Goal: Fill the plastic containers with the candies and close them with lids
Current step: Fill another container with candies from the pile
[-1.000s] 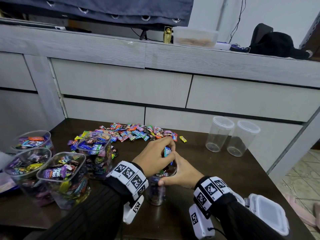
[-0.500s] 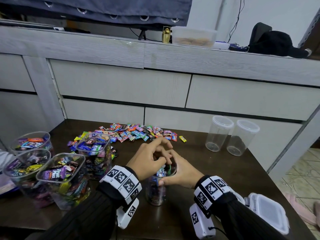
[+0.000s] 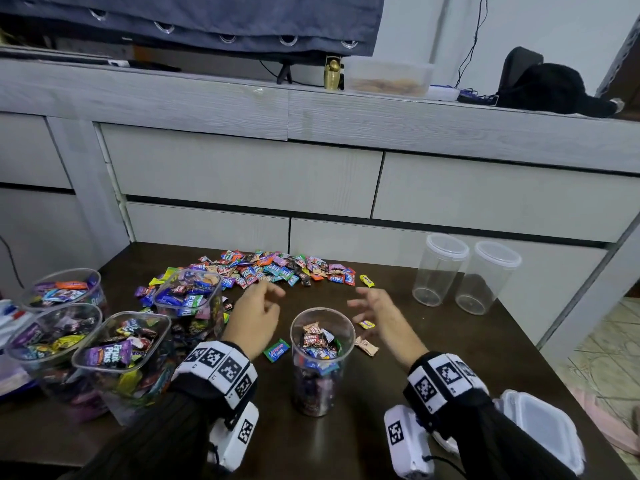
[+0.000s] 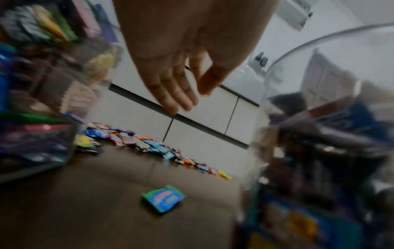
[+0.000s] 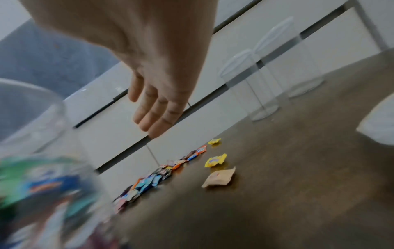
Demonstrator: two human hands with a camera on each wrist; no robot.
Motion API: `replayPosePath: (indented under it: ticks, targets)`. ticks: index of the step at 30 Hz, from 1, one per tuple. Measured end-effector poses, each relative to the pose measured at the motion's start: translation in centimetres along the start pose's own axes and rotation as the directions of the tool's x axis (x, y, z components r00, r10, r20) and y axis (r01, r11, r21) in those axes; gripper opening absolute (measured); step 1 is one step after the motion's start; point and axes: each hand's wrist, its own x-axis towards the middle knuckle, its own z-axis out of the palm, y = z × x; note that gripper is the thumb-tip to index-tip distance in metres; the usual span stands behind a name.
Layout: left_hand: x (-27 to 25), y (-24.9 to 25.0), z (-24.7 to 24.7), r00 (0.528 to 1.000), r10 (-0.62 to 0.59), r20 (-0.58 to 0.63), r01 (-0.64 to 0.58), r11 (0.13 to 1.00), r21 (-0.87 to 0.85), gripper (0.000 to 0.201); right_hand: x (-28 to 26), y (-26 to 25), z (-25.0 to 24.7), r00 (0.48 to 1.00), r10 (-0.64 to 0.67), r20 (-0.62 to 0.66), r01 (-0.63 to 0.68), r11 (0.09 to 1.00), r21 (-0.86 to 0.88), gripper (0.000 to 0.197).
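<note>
"Fruit Plus" on purple candy wrapper (image 3: 110, 354), "COFFEE CANDY" on brown wrapper (image 3: 310, 339)

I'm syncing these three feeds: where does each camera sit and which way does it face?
Head: worn on the head, facing forward and down at the table; both forearms, left hand, right hand.
Left wrist: along the open left hand toward the candy pile.
Right wrist: along the open right hand toward two empty containers.
Shared: the pile and the round container.

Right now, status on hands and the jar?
Left hand and right hand open, empty. Round container nearly full, unlidded. Loose candies beside it.
</note>
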Motion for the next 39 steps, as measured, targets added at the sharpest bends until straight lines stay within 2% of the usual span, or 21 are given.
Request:
replayPosePath:
  ticks: [2, 4, 5, 8, 10, 12, 16, 18, 20, 22, 23, 24, 25, 26, 27, 29, 33, 35, 37, 39]
  targets:
    - [0.3, -1.1, 0.0, 0.978, -0.112, 0.178, 0.059, 0.958, 0.282, 0.017, 0.8, 0.9, -1.5, 0.996, 0.025, -0.087, -0.052, 0.944, -0.327, 0.037]
    - [0.4, -1.6, 0.4, 0.918, -0.231, 0.323, 0.058, 0.883, 0.467, 0.022, 1.7, 2.2, -2.3, 0.993, 0.111, -0.047, -0.116, 0.766, -0.633, 0.042]
    - [0.4, -1.8, 0.8, 0.889, -0.27, 0.369, 0.04, 0.85, 0.524, 0.026, 2.1, 2.8, -2.3, 0.986, 0.168, -0.018, -0.128, 0.675, -0.726, 0.046]
    - [0.7, -2.6, 2.2, 0.847, -0.305, 0.436, -0.045, 0.775, 0.63, 0.033, 3.2, 4.4, -1.6, 0.955, 0.295, 0.011, -0.139, 0.483, -0.864, 0.052]
    - [1.0, -3.1, 3.1, 0.83, -0.337, 0.444, -0.074, 0.722, 0.688, 0.033, 3.8, 5.4, -1.0, 0.937, 0.348, 0.01, -0.137, 0.396, -0.908, 0.05]
    - [1.4, -3.3, 3.6, 0.828, -0.348, 0.439, -0.08, 0.703, 0.707, 0.032, 4.7, 6.3, -0.5, 0.927, 0.374, 0.007, -0.133, 0.347, -0.928, 0.044]
    - [3.4, -3.5, 3.7, 0.839, -0.335, 0.428, -0.066, 0.719, 0.692, 0.022, 6.9, 6.6, 0.0, 0.935, 0.35, 0.059, -0.065, 0.335, -0.94, 0.041]
    - [4.3, -3.6, 3.5, 0.875, -0.321, 0.364, -0.036, 0.705, 0.708, 0.024, 7.6, 6.3, 0.0, 0.948, 0.306, 0.083, -0.033, 0.354, -0.935, 0.039]
    - [5.1, -3.1, 3.1, 0.917, -0.314, 0.247, 0.035, 0.678, 0.735, 0.039, 8.2, 5.8, -0.3, 0.973, 0.226, 0.05, -0.039, 0.372, -0.928, 0.036]
    - [5.5, -2.7, 3.1, 0.948, -0.312, 0.071, 0.161, 0.657, 0.736, 0.065, 8.6, 5.3, -0.4, 0.992, 0.117, -0.045, -0.085, 0.368, -0.926, 0.036]
    - [5.6, -3.0, 3.3, 0.941, -0.338, -0.005, 0.242, 0.664, 0.707, 0.077, 8.8, 5.7, -0.4, 0.993, 0.076, -0.092, -0.114, 0.392, -0.913, 0.04]
    - [5.6, -2.8, 3.4, 0.918, -0.387, -0.089, 0.342, 0.657, 0.672, 0.085, 8.6, 5.2, -0.3, 0.984, 0.1, -0.148, -0.176, 0.423, -0.889, 0.047]
    - [7.3, -4.4, 4.7, 0.883, -0.437, -0.172, 0.435, 0.625, 0.648, 0.09, 10.7, 6.7, 0.0, 0.974, 0.142, -0.178, -0.223, 0.443, -0.868, 0.057]
    - [10.9, -8.6, 8.4, 0.803, -0.552, -0.226, 0.56, 0.568, 0.603, 0.094, 15.7, 11.7, 0.9, 0.942, 0.275, -0.192, -0.3, 0.436, -0.848, 0.067]
    - [11.3, -8.4, 8.1, 0.758, -0.59, -0.28, 0.633, 0.559, 0.536, 0.096, 16.2, 11.3, 0.8, 0.925, 0.305, -0.226, -0.35, 0.458, -0.817, 0.078]
    - [11.7, -8.6, 8.0, 0.741, -0.596, -0.309, 0.662, 0.571, 0.486, 0.097, 17.1, 11.2, 0.6, 0.915, 0.335, -0.227, -0.374, 0.488, -0.789, 0.091]
    - [13.7, -8.9, 6.9, 0.756, -0.551, -0.354, 0.654, 0.606, 0.454, 0.1, 19.7, 10.7, 0.4, 0.915, 0.363, -0.177, -0.343, 0.468, -0.815, 0.103]
    - [15.4, -10.0, 6.4, 0.745, -0.585, -0.321, 0.662, 0.586, 0.468, 0.102, 20.7, 10.6, 1.0, 0.914, 0.379, -0.146, -0.321, 0.453, -0.832, 0.107]
    - [17.5, -10.7, 6.4, 0.761, -0.593, -0.262, 0.627, 0.569, 0.532, 0.102, 22.0, 10.4, 1.8, 0.921, 0.368, -0.128, -0.294, 0.441, -0.848, 0.111]
    - [19.1, -11.3, 7.1, 0.785, -0.596, -0.171, 0.573, 0.591, 0.568, 0.096, 23.2, 10.1, 2.8, 0.934, 0.344, -0.096, -0.261, 0.472, -0.842, 0.109]
